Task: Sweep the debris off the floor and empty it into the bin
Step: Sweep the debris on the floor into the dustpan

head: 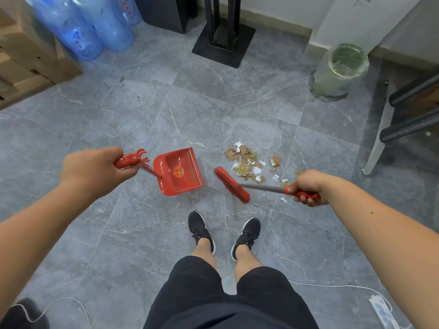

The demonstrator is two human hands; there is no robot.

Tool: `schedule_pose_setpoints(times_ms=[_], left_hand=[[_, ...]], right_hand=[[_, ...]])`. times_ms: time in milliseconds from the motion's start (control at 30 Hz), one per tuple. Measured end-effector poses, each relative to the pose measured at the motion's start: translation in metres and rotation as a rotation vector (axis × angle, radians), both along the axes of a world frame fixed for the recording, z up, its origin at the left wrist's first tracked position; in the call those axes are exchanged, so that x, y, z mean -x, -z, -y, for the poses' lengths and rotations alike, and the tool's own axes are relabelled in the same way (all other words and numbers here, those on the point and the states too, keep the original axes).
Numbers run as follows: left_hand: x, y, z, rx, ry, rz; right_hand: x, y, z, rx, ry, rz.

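The left hand clenches the red dustpan handle; the right hand clenches the broom. The debris lies beyond the broom head: reach behind it, pull toward the pan's mouth.

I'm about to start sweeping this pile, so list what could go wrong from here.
1. The broom sits between the dustpan and the debris, so a careless stroke may scatter scraps rather than gather them.
2. Stray bits near the right hand lie apart from the pile and could be missed.
3. The bin stands past the pile; light paper may spill from the shallow pan on the way.
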State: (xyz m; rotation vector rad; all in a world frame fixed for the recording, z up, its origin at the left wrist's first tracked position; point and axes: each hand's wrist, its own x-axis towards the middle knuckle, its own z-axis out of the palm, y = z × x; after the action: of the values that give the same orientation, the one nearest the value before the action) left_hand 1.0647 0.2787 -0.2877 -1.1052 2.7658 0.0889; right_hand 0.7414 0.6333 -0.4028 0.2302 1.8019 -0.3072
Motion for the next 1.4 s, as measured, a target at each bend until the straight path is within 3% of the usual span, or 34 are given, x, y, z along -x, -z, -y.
schedule_pose_setpoints(times_ms=[767,1167,1400], left_hand=[[0.173,-0.023,-0.085,0.012,0.229,-0.010],[0.273,-0.041,-0.143,0.047,0.434,-0.037],[0.320,-0.021,-0.159,0.021,0.628,-0.081]], right_hand=[[0.050,-0.041,-0.060,0.141,0.171,-0.096],[0.055,-0.082,-0.151,0.219,0.465,-0.168],[0.042,-0.053,-0.179,0.135,0.645,-0.264]])
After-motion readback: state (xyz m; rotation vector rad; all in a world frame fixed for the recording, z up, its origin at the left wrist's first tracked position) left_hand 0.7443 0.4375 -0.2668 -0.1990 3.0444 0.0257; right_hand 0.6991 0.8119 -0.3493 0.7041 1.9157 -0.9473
